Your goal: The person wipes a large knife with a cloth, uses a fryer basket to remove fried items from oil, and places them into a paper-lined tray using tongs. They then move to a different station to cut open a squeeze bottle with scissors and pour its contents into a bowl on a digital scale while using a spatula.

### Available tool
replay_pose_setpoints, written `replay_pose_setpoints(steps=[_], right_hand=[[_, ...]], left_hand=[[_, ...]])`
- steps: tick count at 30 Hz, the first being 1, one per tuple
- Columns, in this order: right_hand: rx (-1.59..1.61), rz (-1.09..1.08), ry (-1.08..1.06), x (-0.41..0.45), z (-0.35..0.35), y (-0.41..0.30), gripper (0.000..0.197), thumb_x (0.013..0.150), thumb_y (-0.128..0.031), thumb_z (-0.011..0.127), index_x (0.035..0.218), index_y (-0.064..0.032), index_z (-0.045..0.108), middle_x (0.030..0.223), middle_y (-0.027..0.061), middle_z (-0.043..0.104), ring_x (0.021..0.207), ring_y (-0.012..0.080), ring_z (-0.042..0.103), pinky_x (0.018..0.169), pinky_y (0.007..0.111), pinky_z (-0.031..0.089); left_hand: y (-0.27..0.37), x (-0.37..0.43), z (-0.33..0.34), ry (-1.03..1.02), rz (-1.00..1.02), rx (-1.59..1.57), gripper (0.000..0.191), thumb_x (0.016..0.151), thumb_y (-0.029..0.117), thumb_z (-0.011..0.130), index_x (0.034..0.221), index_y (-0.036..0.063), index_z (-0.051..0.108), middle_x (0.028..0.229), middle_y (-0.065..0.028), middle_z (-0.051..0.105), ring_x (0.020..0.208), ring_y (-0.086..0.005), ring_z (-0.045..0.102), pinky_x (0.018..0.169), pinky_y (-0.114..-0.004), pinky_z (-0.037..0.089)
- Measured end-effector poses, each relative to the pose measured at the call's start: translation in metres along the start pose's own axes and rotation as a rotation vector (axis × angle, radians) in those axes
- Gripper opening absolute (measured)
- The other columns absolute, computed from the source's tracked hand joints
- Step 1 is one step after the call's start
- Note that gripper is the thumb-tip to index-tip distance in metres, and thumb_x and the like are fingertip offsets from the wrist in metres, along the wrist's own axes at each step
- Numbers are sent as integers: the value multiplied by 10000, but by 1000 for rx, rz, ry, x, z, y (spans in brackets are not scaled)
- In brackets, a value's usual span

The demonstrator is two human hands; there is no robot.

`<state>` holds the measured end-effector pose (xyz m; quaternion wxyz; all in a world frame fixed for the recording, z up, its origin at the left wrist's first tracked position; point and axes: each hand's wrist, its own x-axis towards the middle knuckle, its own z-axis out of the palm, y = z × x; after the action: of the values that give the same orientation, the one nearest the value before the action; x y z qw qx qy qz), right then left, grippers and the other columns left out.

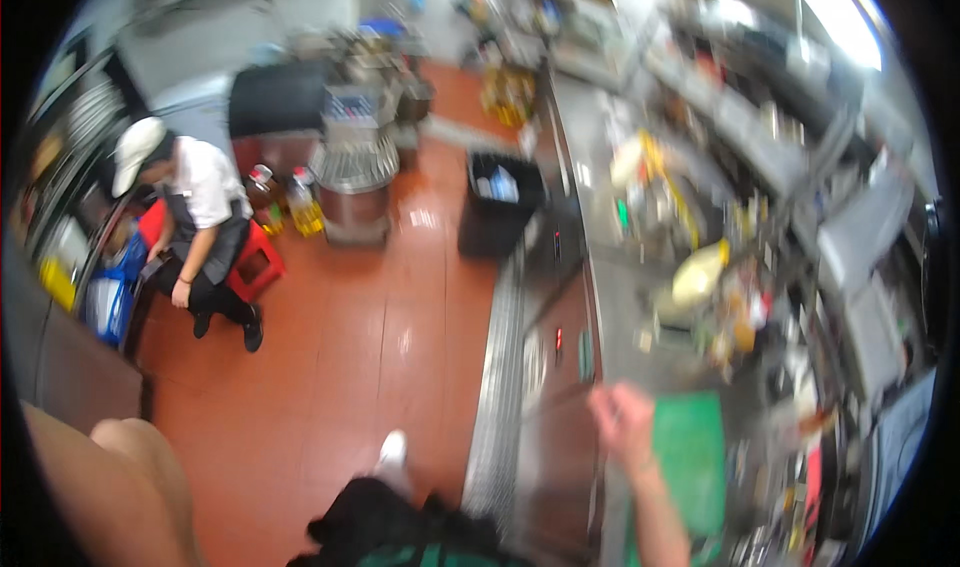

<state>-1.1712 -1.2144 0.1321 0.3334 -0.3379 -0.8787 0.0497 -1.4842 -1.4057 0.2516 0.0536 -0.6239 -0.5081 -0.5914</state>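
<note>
The frame is blurred. My right hand [622,419] hangs over the front edge of the steel counter [607,282], its fingers partly curled; blur hides whether anything is between them. Just right of it, a green cutting board [690,462] lies on the counter. At the lower left, part of a bare, bent arm shows large and close, but my left hand is out of view. Farther up the counter sit a pale-yellow bag or bottle [697,274] and several blurred containers. Before me, red tiled floor [337,342] runs along the steel cabinets.
At the left, a co-worker in a white cap [140,151] sits on a red stool [259,267], holding a dark object. A black bin [499,207] stands beside the cabinets. Oil bottles [304,207] and a steel machine [352,192] stand farther back. Shelves line the right.
</note>
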Motion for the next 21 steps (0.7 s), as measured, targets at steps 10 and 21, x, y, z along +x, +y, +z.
replay_pose_setpoints(steps=[10,21], right_hand=[[-266,775,128,-1,46,172,108,843,-115,629,816,-12,611,729,118,616,611,228,588,560,329,446],[56,1119,1001,52,-104,430,278,874,-334,621,756,-83,597,621,5,573,512,82,506,453,227,385]], left_hand=[[-169,232,140,-34,410,-139,857,702,447,757,1275,-59,369,1175,-168,512,1134,-263,476,1040,-421,316],[-462,239,343,-422,-431,-138,634,782,188,708,1344,49,452,1167,-113,557,1102,-222,509,970,-355,382]])
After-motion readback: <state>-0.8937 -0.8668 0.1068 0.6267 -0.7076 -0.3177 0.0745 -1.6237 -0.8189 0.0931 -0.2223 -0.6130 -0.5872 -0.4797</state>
